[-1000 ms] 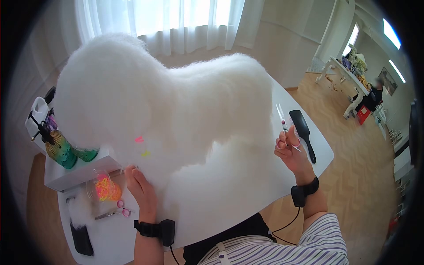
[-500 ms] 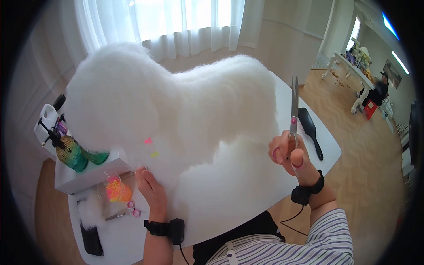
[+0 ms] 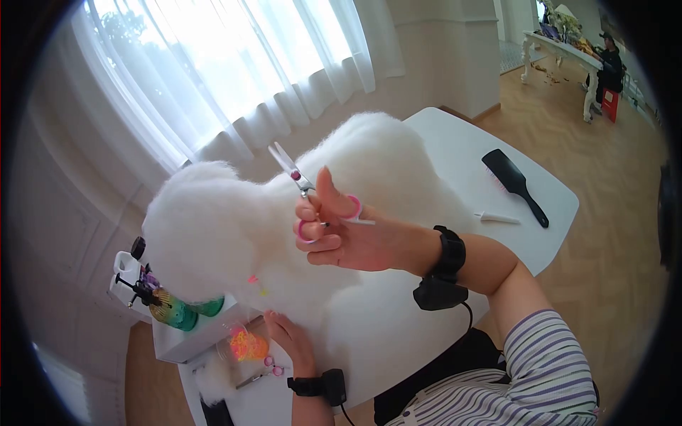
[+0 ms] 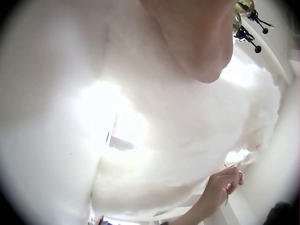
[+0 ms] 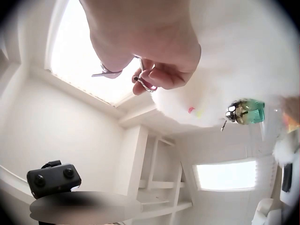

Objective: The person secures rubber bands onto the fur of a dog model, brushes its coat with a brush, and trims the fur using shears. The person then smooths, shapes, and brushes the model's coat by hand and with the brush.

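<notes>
A large fluffy white dog-shaped form (image 3: 234, 227) stands on the white table (image 3: 455, 142), with pink and yellow-green clips low on its front. My right hand (image 3: 348, 231) is raised over its middle, thumb and fingers in the pink rings of scissors (image 3: 293, 170) whose blades point up and left. The left wrist view shows the same right hand (image 4: 220, 190) beyond the white fur. My left hand (image 3: 291, 341) lies low against the fur near the front legs, fingers extended together; what its fingertips touch cannot be told.
A black brush (image 3: 515, 181) and a thin white handle (image 3: 497, 218) lie at the table's right. On the left are green spray bottles (image 3: 174, 312) on a white box (image 3: 186, 348), a cup of bright bands (image 3: 249, 346) and more pink-ringed scissors (image 3: 273, 368). A person sits far back right.
My right hand has moved left and up with the scissors, from beside the brush to over the form. The head view has turned and shifted. My left hand stays low by the fur.
</notes>
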Available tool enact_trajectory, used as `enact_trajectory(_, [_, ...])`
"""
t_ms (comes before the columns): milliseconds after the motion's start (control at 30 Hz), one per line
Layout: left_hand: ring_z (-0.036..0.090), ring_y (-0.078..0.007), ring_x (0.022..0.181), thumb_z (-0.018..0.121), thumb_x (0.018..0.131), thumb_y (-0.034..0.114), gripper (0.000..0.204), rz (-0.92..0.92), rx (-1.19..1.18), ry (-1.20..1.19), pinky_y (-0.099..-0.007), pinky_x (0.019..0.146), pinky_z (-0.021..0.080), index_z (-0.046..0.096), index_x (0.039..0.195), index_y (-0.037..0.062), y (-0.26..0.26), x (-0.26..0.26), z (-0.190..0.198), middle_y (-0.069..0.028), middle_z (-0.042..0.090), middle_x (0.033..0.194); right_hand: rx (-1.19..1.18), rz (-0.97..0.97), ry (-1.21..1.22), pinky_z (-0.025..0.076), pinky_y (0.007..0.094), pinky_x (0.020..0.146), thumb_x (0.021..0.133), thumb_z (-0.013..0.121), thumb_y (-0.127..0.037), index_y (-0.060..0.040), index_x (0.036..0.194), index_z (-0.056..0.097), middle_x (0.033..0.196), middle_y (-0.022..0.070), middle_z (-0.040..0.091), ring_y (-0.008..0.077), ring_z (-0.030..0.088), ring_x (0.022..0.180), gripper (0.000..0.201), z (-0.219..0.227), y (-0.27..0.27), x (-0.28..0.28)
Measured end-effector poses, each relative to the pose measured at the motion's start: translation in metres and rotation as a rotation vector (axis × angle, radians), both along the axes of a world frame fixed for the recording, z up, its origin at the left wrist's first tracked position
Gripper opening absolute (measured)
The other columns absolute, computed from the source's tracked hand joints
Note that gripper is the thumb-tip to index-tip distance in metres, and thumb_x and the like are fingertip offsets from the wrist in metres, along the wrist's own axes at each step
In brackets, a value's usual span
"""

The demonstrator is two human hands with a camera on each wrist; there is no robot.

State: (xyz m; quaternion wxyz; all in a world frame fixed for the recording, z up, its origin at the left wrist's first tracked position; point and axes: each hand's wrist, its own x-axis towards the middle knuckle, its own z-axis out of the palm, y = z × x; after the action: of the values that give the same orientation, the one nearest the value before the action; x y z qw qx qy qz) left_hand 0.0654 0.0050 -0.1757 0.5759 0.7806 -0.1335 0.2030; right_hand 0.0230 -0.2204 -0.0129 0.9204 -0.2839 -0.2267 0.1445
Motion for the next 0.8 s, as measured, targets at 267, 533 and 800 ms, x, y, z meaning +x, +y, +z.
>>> enact_trajectory(267, [0.035, -0.0165, 0.066, 0.029, 0.099, 0.02, 0.027, -0.003, 0.052, -0.053, -0.0305, 0.061, 0.033, 0.038, 0.083, -0.0008, -0.002, -0.001, 0.003, -0.0055, 0.035, 0.072, -0.081, -0.094, -0.007, 0.031, 0.0217, 0.053, 0.078, 0.037, -0.073, -0.0105, 0.08, 0.048, 0.065, -0.0027, 0.042, 0.01, 0.033, 0.057, 0.063, 0.026, 0.005, -0.023])
enact_trajectory(533, [0.037, -0.0158, 0.067, 0.031, 0.099, 0.02, 0.026, -0.008, 0.011, 0.021, -0.0298, 0.061, 0.034, 0.039, 0.085, -0.0011, -0.002, -0.005, 0.006, -0.0057, 0.038, 0.073, -0.122, 0.121, -0.328, 0.031, 0.0217, 0.054, 0.075, 0.033, -0.077, -0.0098, 0.079, 0.05, 0.064, -0.0006, 0.046, 0.0099, 0.039, 0.063, 0.069, 0.001, 0.005, 0.008])
enact_trajectory(800, [0.038, -0.018, 0.068, 0.032, 0.099, 0.022, 0.029, 0.01, 0.028, -0.041, -0.0316, 0.062, 0.035, 0.041, 0.086, -0.0021, 0.002, 0.002, -0.004, -0.008, 0.04, 0.073, -0.065, 0.18, -0.29, 0.032, 0.0201, 0.054, 0.08, 0.05, -0.066, -0.01, 0.08, 0.05, 0.069, -0.003, 0.046, 0.0064, 0.04, 0.061, 0.056, 0.009, 0.019, -0.003])
